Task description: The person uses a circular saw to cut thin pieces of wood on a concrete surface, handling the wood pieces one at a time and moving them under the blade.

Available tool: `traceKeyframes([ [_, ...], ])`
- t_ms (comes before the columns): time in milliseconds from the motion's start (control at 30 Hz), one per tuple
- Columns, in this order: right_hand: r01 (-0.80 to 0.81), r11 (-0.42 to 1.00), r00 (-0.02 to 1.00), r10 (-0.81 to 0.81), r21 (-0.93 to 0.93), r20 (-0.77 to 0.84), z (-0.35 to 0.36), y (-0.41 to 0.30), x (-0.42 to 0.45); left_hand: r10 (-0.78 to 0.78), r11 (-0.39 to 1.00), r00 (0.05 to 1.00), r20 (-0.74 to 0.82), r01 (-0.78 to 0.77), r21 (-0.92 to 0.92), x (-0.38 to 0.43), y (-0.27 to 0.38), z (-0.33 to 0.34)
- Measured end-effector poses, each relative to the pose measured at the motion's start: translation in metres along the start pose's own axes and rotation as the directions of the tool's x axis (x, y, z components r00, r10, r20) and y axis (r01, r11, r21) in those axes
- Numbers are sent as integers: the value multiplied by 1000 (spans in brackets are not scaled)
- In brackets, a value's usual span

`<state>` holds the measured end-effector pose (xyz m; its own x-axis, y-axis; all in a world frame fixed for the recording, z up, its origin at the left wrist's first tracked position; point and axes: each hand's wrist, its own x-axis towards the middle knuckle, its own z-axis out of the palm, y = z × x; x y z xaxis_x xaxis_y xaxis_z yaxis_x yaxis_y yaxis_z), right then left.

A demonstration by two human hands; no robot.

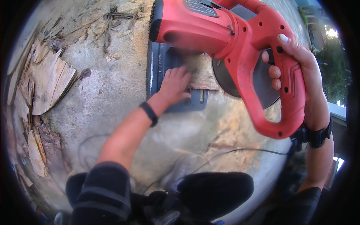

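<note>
A red cut-off saw point(202, 25) with a dark round disc point(233, 81) fills the upper right. My right hand point(302, 59) is wrapped around its red loop handle point(292, 95), thumb on top and fingers through the opening. Below the motor housing, a short piece of wood point(204, 71) lies across the saw's dark metal base point(180, 105), its right end close to the disc. My left hand point(175, 83) is flat over the base at the wood's left end, fingers stretched out. Whether its fingertips touch the wood is unclear. Blur and the housing hide part of the wood.
Broken plywood point(50, 81) and splintered strips point(36, 152) lie along the left. Thin wood scraps point(112, 22) are scattered at the upper left on the stained concrete floor point(112, 84). A dark cable point(244, 149) runs over the floor near my knees.
</note>
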<state>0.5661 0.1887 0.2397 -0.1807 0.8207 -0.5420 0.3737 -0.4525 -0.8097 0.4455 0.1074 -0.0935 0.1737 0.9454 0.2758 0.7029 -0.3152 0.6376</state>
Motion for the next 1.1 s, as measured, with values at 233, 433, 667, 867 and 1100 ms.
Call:
traceKeyframes([
  [233,-26,1000,998,26,-8,-55,5,4,-1,44,999,999,-13,-44,15,-1,-20,15],
  [433,13,999,999,-15,-45,-35,5,10,-1,66,997,998,-26,-65,30,0,-24,21],
  [667,54,996,998,-56,-69,-25,4,21,0,51,994,998,24,-53,98,0,-26,21],
  [867,85,994,996,-87,-70,-15,8,37,-7,69,992,997,27,-71,108,0,-27,24],
  [1100,141,984,989,-145,-113,-30,10,65,-13,79,991,996,29,-81,104,0,-24,19],
])
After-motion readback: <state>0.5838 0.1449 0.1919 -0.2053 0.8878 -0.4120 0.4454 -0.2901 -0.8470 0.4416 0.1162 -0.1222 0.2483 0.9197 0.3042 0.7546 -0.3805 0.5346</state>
